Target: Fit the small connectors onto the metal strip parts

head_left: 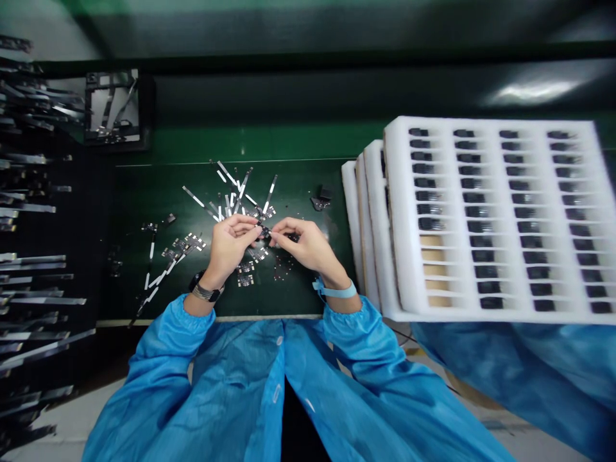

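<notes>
My left hand point(231, 245) pinches a small dark part point(264, 230) between thumb and fingers, over the green mat. My right hand point(304, 244) has its fingertips closed at the right end of that same part. Behind and below the hands lie circuit boards with pale flex strips point(235, 192), fanned out in a heap. A few small boards point(245, 274) sit just in front of the hands. More boards with strips point(183, 247) are spread to the left of my left hand. Tiny dark bits are scattered near my right hand.
White foam trays point(397, 218) stand stacked at the right, the top one holding rows of black parts. Two black pieces point(323, 196) lie beside them. Many flex strips fill a dark rack point(86, 244) at left. A dark box point(119, 106) stands at the back left. Blue cloth shows at lower right.
</notes>
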The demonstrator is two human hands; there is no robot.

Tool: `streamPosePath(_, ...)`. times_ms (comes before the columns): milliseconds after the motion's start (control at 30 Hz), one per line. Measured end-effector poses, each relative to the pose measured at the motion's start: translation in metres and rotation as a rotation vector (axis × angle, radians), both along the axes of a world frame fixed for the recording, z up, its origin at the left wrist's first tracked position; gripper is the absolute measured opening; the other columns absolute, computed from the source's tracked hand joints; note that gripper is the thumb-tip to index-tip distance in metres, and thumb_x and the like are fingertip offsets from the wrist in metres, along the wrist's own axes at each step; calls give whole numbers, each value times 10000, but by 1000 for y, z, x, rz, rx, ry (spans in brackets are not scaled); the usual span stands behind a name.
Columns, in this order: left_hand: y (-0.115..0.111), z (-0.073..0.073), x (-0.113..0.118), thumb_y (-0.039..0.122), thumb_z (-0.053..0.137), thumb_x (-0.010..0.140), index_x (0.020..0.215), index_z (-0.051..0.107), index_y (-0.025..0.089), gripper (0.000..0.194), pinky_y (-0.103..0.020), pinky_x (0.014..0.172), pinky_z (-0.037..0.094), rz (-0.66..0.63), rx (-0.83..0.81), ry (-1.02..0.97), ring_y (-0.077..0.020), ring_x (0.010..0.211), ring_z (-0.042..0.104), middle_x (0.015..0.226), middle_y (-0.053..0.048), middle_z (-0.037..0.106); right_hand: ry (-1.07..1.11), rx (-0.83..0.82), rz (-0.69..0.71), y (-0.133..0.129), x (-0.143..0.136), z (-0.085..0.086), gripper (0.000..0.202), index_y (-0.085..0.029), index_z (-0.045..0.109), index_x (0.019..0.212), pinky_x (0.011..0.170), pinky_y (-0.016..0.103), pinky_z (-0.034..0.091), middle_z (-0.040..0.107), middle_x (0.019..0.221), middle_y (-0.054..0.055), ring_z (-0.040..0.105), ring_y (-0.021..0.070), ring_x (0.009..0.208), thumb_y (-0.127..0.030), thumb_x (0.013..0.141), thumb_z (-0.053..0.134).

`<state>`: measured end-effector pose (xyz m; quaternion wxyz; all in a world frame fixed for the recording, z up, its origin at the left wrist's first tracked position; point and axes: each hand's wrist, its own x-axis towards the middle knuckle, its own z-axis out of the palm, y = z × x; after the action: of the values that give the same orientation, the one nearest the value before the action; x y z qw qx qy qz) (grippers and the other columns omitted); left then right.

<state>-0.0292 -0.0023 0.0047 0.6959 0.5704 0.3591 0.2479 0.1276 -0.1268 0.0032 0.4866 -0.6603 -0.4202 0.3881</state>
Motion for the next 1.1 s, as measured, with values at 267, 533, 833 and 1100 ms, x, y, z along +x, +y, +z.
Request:
streamPosePath(267,5,-4,-3,377,939,733,864,707,166,340,-271,572,567,-66,-67,-25,-142,547,692,756,-56,790,78,2,9,-1,2,0,261,-212,713,926,803,378,596,826,847,62,780,232,810,-470,963,722)
streamPosePath(533,6,-4,-3,374,954,700,841,709,165,351,-282,611,588,-106,-118,-24,-162,574,723,712,-45,774,119,6,61,0,6,1,284,-211,728,891,808,377,607,817,828,58,773,228,800,-488,935,768)
streamPosePath(833,5,-6,-3,366,952,696,842,724,165,338,-306,660,613,-125,-118,-12,-181,637,748,715,-45,767,146,0,76,0,6,-2,291,-214,723,867,821,387,617,808,808,53,777,232,803,-492,926,783)
streamPosePath(1100,18,22,-19,363,941,750,895,814,195,256,-338,740,631,-96,25,-78,-197,761,759,865,-64,792,126,55,53,-3,-1,7,320,-227,755,1002,900,421,622,838,969,75,791,257,916,-532,921,806)
